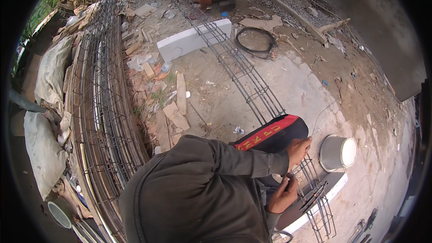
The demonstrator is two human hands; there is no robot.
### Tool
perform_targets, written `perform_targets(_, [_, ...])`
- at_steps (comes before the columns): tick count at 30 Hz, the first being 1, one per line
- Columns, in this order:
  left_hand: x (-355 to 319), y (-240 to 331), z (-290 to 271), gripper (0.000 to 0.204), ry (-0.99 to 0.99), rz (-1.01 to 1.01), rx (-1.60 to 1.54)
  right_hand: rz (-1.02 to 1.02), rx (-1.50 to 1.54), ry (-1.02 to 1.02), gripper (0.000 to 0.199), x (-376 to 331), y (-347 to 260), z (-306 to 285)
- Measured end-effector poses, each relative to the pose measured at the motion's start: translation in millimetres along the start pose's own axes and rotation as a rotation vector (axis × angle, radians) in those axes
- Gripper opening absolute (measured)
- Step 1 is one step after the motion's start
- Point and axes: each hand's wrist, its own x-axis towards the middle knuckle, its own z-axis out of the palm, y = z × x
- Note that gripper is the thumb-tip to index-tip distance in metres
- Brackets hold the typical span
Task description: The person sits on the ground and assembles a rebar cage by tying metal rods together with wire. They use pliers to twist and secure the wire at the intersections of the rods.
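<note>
Both hands work at the rebar cage (pixel 315 189): left hand (pixel 282 194) curled around a bar, right hand (pixel 298 148) pinching wire just above it.

I see long rebar cage (pixel 252 85): dark, matt steel rod, rough with rust. My left hand (pixel 282 195) and right hand (pixel 298 148) sit on its bars. My sleeve (pixel 225 157): olive cloth, soft, matt. Bucket (pixel 338 153): pale plastic, smooth, slight sheen. Block (pixel 189 40) under cage: white, chalky, matt. Ground (pixel 292 85): rough concrete, dusty. Sacks (pixel 49 72): coarse woven cloth, dirty grey.
</note>
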Motion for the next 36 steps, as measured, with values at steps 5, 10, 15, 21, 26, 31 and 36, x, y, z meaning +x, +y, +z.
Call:
perform_targets(5, [11.0, 23.0, -12.9, 0.048, -0.197, -0.085, -0.164, -0.02, -0.156, 0.205, 0.019, 1.0, 32.8, -22.9])
perform_targets(10, [0.5, 25.0, 21.8, 0.046, -0.479, 0.171, -0.043, -0.252, -0.093, -0.198, 0.021, 9.3, 1.4, -7.7])
perform_targets(15, [-23.5, 34.6, 21.2, 0.043, -0.734, 0.268, -0.03, 0.043, -0.023, 0.403, 0.024, 43.1, 10.1, -64.0])
perform_targets(21, [1.3, 67.8, 11.8, 0.049, -0.61, 0.24, -0.156, 0.062, 0.243, -0.179, 0.024, -2.1, -28.2, -45.6])
perform_targets(26, [17.3, 117.9, -9.4, 0.046, -0.396, 0.339, -0.277, 0.302, 0.549, -0.229, 0.027, -36.6, 22.7, -23.5])
perform_targets(31, [30.2, 113.3, -27.8, 0.045, -0.295, 0.296, -0.324, 0.656, 1.177, -0.288, 0.026, -67.4, 21.0, -8.0])
perform_targets(36, [48.7, 107.9, -37.3, 0.044, -0.227, 0.23, -0.365, 0.494, 0.602, -0.407, 0.03, -63.9, -7.5, -24.8])
